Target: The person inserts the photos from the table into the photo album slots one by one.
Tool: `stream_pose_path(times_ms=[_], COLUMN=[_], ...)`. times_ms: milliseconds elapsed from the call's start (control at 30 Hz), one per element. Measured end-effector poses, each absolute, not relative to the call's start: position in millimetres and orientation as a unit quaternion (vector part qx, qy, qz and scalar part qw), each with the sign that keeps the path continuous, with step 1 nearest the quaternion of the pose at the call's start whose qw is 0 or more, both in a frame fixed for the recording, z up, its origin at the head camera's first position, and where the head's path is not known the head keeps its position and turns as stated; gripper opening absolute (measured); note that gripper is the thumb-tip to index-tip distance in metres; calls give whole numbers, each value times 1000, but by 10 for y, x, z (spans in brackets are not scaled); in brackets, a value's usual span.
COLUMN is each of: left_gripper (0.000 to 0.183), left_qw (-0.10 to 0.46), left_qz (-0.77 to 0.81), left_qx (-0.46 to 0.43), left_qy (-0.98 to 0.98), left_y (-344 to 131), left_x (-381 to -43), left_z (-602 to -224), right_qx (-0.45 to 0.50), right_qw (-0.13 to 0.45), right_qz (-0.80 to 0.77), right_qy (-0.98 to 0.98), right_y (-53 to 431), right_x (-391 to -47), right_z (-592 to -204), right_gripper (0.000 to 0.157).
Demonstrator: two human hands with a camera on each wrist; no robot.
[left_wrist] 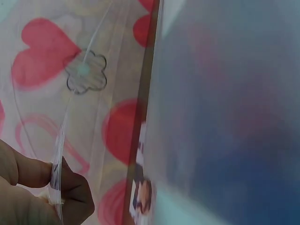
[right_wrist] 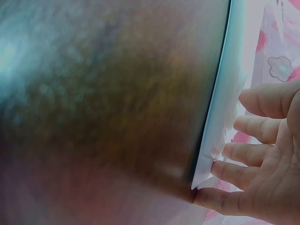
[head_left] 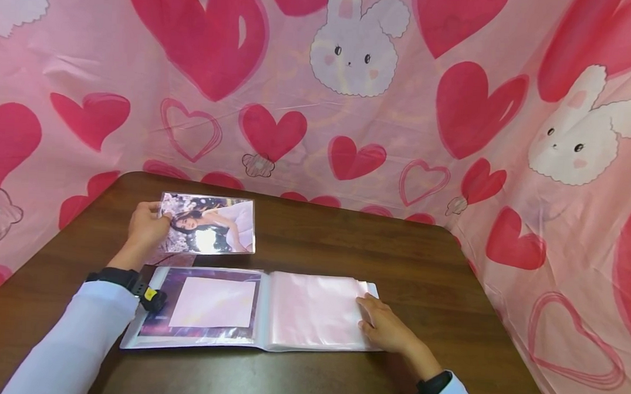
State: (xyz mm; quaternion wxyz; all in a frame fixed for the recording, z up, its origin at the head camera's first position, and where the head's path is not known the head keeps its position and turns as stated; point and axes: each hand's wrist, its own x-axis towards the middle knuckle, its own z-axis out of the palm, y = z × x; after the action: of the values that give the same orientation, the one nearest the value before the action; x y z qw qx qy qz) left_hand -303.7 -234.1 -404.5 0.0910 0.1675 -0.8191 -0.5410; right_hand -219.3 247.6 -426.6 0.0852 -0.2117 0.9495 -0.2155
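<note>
My left hand pinches the left edge of a glossy photo print between thumb and fingers, held up over the table behind the album. The print shows a reclining person among blossoms. Below lies the open photo album with clear sleeves. On its left page a pale pink paper lies over a dark purple picture; its right page looks plain pink. At the album's right edge, my right hand rests with fingers extended, fingertips on the page edges; the right wrist view shows those fingers along the edge.
Partly hidden beneath the held print, a pinkish flat piece lies on the brown wooden table. A pink cloth with hearts and rabbits hangs around the table's back and sides. Both wrists wear black camera straps.
</note>
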Motion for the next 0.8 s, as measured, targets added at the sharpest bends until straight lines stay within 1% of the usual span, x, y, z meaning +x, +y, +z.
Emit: stream_pose_path(times_ms=[200,333,467,800], left_gripper=[48,45,46,47], left_qw=[67,67,56,43], left_qz=[-563,-559,-567,-560], left_qx=[142,116,98,84], left_qy=[-812,-818,-816,-823], left_y=[-2184,-2076,-1978,-1850], left_x=[-3003,-2973,-2960,-2927], left_z=[-4020,-4022,-4030,-3970], right_qx=[-206,-211,-220,-222], right_qw=[86,85,81,79], right_qz=[-213,-213,-213,-213], right_qy=[951,950,948,948], right_y=[2471,2478,2487,2489], right_x=[-2193,-2193,-2190,-2190], right_z=[-4270,-4283,-4288,-4278], right_gripper=[45,45,45,45])
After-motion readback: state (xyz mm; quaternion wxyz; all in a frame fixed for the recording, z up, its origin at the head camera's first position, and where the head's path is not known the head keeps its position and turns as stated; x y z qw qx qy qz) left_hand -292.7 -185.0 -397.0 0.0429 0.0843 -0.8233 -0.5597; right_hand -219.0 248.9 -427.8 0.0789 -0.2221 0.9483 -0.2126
